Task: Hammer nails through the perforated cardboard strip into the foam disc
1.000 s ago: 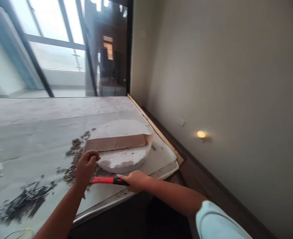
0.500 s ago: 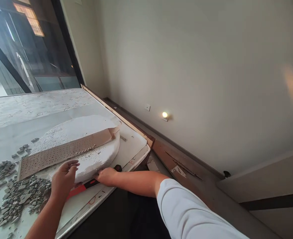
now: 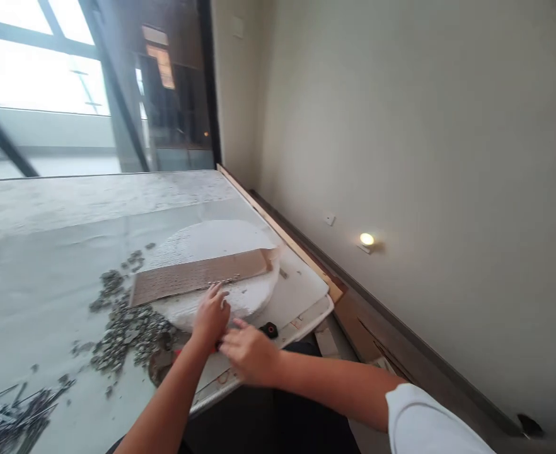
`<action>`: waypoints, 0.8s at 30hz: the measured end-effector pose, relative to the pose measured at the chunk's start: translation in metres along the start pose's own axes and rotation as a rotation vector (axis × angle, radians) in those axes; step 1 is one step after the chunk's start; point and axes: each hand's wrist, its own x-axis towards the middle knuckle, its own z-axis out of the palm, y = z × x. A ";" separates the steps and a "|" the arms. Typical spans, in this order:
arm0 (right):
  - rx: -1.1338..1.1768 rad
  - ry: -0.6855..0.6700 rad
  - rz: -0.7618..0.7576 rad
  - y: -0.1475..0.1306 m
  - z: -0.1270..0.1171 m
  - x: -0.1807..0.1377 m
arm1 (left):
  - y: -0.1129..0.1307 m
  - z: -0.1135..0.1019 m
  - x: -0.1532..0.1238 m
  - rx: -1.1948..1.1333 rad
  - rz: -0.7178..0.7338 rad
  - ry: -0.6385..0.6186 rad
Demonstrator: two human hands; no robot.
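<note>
My left hand (image 3: 212,315) is over the near part of a white foam disc (image 3: 225,233), fingers loosely bent and apart, with nothing visible in them. Its fingertips are close to a row of small pale bits along the near edge of a brown perforated strip (image 3: 202,272), which lies across the disc. My right hand (image 3: 252,354), slightly blurred, has its fingers spread beside my left wrist. Beneath both hands lies a red-and-black tool (image 3: 269,330), partly hidden, with a round brownish part at its left end.
Grey stone chips (image 3: 127,337) are heaped left of the disc. Thin metal rods (image 3: 17,416) lie at the bottom left. The table's wooden edge (image 3: 278,224) runs along the right, with a wall (image 3: 401,126) and a small lit lamp (image 3: 366,239) beyond.
My right hand has come away from the disc's near rim and moved left towards my left hand, its fingers spreading. The camera has turned left, bringing the metal rods into view.
</note>
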 end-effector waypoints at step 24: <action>-0.427 -0.618 0.135 0.137 0.015 0.098 | 0.007 0.006 -0.009 0.027 -0.090 -0.276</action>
